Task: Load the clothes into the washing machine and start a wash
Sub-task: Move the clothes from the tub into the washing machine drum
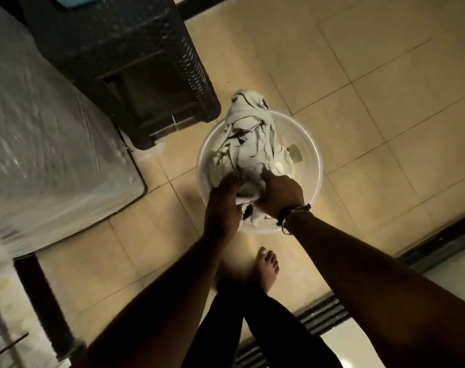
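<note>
A round white plastic basin (pixel 309 160) stands on the tiled floor below me. A heap of pale, crumpled clothes (pixel 248 140) fills it and rises over its far rim. My left hand (pixel 222 205) grips the near edge of the heap. My right hand (pixel 278 195), with bracelets on the wrist, is closed on the cloth right beside it. A pale, plastic-covered appliance (pixel 45 144), likely the washing machine, stands at the left, blurred; its lid is not in view.
A dark woven wicker unit (pixel 136 62) stands behind the basin to the left, close to its rim. My bare foot (pixel 266 269) rests on the beige tiles (pixel 385 102) just before the basin. A dark door track (pixel 319 314) runs along the lower right.
</note>
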The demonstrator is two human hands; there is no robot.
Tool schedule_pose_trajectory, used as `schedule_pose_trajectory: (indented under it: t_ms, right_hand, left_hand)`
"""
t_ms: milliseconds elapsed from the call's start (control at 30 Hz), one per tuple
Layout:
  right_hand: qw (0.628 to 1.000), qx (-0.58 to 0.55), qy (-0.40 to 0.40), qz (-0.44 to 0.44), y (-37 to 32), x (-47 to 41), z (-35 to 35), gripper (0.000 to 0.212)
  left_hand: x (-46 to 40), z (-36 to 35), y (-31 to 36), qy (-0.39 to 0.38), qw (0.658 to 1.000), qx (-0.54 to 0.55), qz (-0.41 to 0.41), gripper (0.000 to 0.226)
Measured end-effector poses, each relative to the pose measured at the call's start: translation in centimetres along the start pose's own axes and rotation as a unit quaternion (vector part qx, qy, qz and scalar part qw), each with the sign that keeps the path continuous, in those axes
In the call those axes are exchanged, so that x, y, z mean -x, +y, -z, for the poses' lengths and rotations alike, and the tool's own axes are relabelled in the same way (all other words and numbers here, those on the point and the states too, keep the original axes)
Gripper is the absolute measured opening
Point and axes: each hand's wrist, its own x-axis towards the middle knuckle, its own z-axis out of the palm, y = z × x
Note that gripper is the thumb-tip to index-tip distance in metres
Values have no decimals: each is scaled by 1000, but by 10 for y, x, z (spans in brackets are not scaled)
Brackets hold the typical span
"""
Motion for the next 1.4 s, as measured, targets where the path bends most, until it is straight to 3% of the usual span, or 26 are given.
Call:
schedule_pose_trajectory:
  t_ms: [233,400,567,700,767,833,933,1000,1100,1167,1233,1300,1400]
  right_hand:
    - [999,-16,34,17,-2,62,101,72]
    - [992,-116,49,-24,-6,107,188,69]
    - [976,-172,120,-57,0,149,251,41]
    - [957,-219,172,-85,-7,178,302,18]
    - [941,-259,200,-83,-10,187,324,19]
    - [927,-297,220,-63,-13,196,345,18]
    - [906,-364,216,-21,-16,205,371,19]
    - [901,-386,197,6,-23,212,387,22]
    - [839,-518,161,39,-51,226,417,25]
    - [751,-644,128,71,-79,239,443,30]
    - [645,-755,43,111,-110,252,466,29]
    - [626,-765,1,149,-137,261,485,30]
    - [664,-715,30,217,-158,263,495,25]
  left_hand:
    - [31,73,79,57,990,125,27,52]
    - [42,134,121,120,977,171,49,39]
    - [61,193,156,125,975,180,21,37]
    - [70,223,190,44,965,258,11,30]
    - [68,225,208,-47,952,302,17,38]
    - [64,224,226,-120,949,291,16,62]
    - [62,225,253,-158,962,223,-23,110]
    - [63,234,272,-177,962,200,-58,128]
    - [64,254,296,-205,949,218,-103,126]
    - [64,266,307,-201,948,226,-99,128]
    - [65,276,319,-180,947,249,-93,117]
    - [64,283,332,-99,962,238,-91,87]
    - [72,316,353,-21,979,155,-129,52]
